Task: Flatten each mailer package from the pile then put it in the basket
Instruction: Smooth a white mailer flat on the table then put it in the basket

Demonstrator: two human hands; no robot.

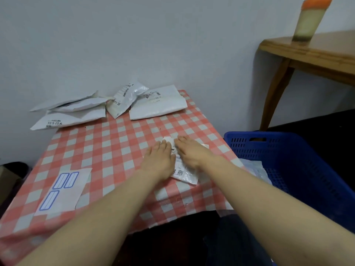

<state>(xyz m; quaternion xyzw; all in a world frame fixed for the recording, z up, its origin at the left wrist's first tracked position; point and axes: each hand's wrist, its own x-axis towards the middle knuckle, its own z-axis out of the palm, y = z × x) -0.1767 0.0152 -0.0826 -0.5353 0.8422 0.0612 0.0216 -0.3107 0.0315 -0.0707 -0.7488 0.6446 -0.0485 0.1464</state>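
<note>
While left hand (158,160) and right hand (189,152) press flat on mailer (182,172) beneath, gripping nothing, flattening step looks underway. Basket (288,150) just right of right hand, pile (123,104) beyond both. Next probably: pinch mailer edge, swing right, drop in.

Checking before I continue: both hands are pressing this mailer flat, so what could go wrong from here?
The mailer under the left hand and right hand lies near the right edge of the table; a careless sweep could drop it short of the basket. The pile overhangs the far left edge, so pulling one may topple others.
</note>
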